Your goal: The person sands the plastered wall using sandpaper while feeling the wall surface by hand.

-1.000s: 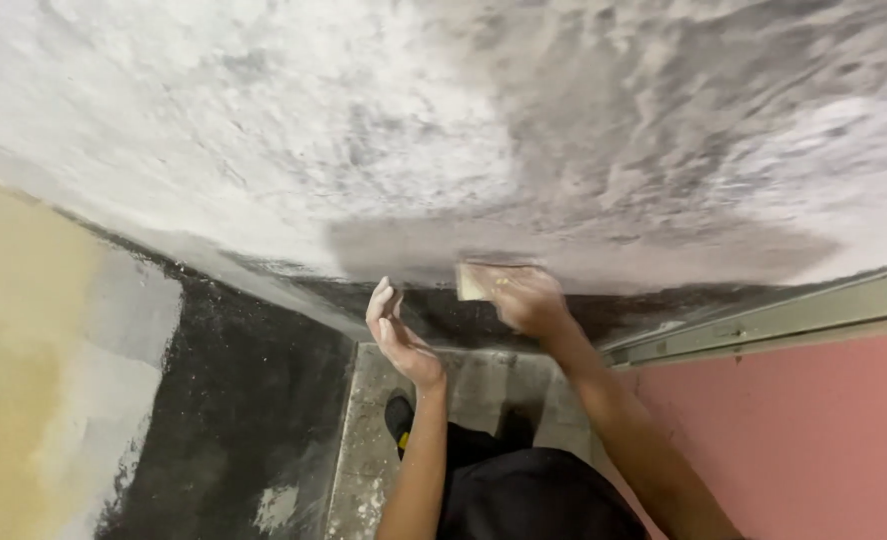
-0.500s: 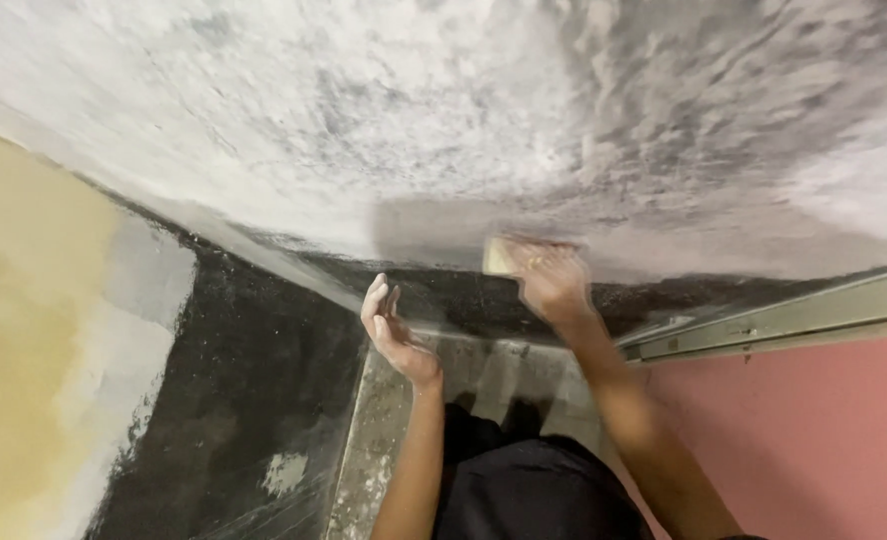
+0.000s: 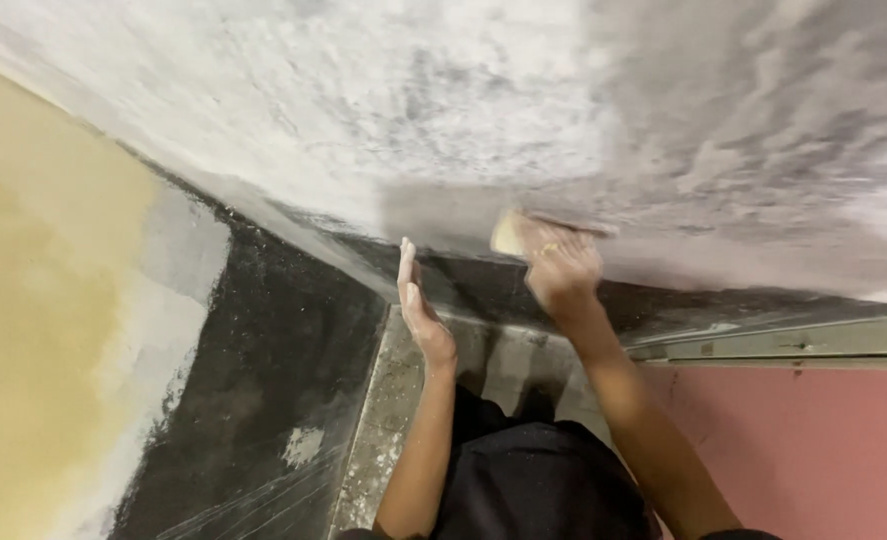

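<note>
The right hand (image 3: 562,268) grips a pale sanding block (image 3: 509,236) flat against the grey plastered wall (image 3: 484,110) mid-rub (left hand (image 3: 419,305) open, fingers together, empty), so the next stroke likely needs steady, even pressure.

Right hand (image 3: 562,268) presses a block (image 3: 509,235) on the wall (image 3: 384,110) — left hand (image 3: 419,305) just left, apart.

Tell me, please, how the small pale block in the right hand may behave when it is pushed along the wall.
The pale block looks light, since the right hand covers most of it. Pressed flat on the rough grey wall, it probably drags rather than slips. It seems stiff, though that is hard to tell.
</note>
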